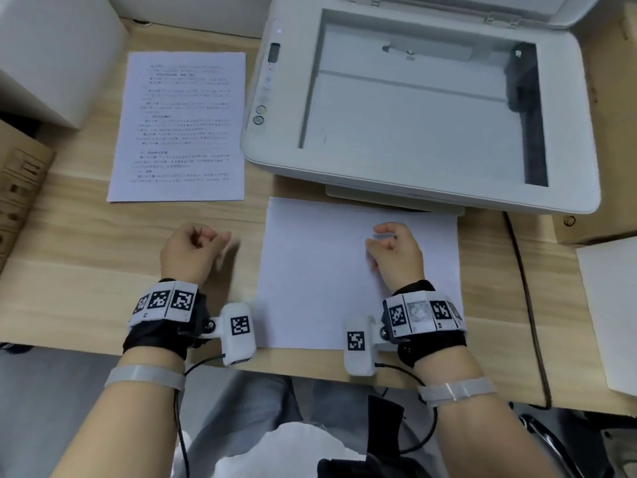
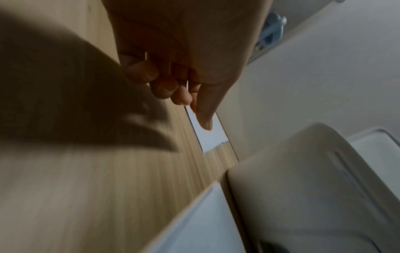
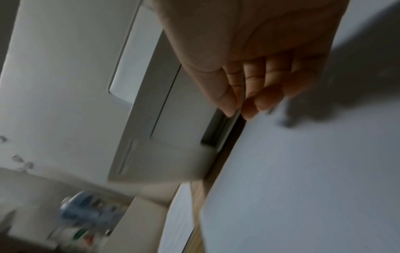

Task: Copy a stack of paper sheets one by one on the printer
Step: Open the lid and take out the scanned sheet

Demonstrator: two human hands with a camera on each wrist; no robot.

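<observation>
Left hand (image 1: 193,251) loosely curled over desk (image 1: 86,257), empty. Right hand (image 1: 396,253) loosely curled on blank sheets (image 1: 310,270) at 6 o'clock of printer (image 1: 413,181). Lid raised, glass (image 1: 413,108) bare. Printed page (image 1: 179,125) at 9 o'clock. Progress uncertain; next sheet not yet loaded.

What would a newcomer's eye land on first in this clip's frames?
The printer at the top right, its lid raised and the scanner glass bare. Next, the blank sheet lying on the desk just in front of it, with the right hand over it, and the printed page lying to the printer's left.
</observation>
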